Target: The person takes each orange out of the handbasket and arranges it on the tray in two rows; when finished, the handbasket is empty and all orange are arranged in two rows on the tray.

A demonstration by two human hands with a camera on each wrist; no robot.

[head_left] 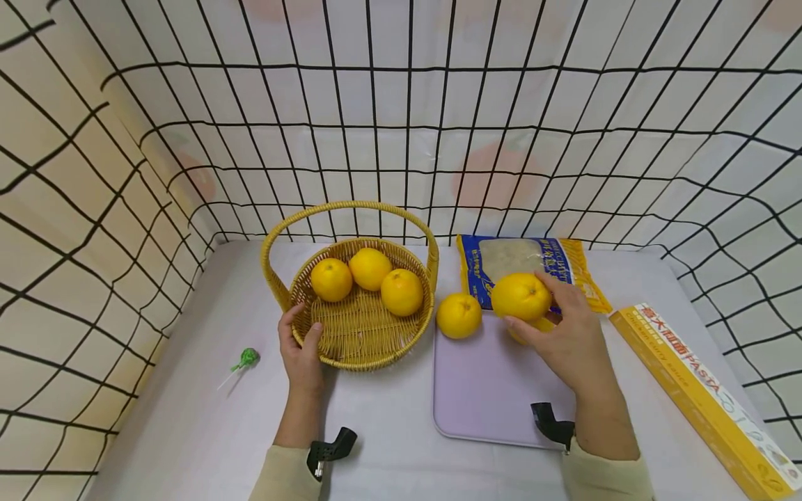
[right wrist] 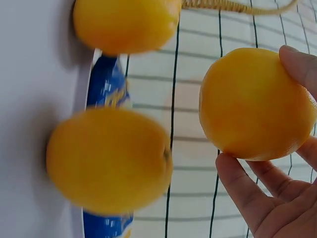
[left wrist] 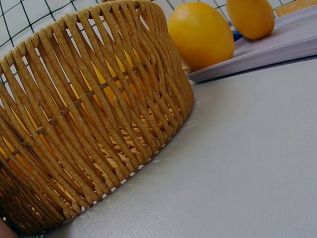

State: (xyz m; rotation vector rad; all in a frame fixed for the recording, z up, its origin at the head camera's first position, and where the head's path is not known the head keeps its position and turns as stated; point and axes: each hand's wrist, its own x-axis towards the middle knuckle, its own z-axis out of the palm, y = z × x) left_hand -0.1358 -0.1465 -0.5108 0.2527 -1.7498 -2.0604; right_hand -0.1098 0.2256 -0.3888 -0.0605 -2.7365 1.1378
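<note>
My left hand [head_left: 303,358] grips the near left rim of a woven basket [head_left: 354,341], thumb over the inside. Three oranges [head_left: 402,292] lie toward the back of the basket under its tall handle. In my right hand [head_left: 573,341], thumb and fingers hold another orange [head_left: 519,296], raised over the back of a lavender tray [head_left: 495,390]. Below it sits a further orange [right wrist: 111,158], mostly hidden in the head view but plain in the right wrist view. One more orange [head_left: 459,315] rests at the tray's back left corner, beside the basket.
A blue and yellow food packet [head_left: 510,257] lies behind the tray. At the right is a long yellow pasta box [head_left: 702,396]. A green-wrapped lollipop [head_left: 248,358] lies left of the basket. Black wire grid [head_left: 410,129] walls off the back and sides.
</note>
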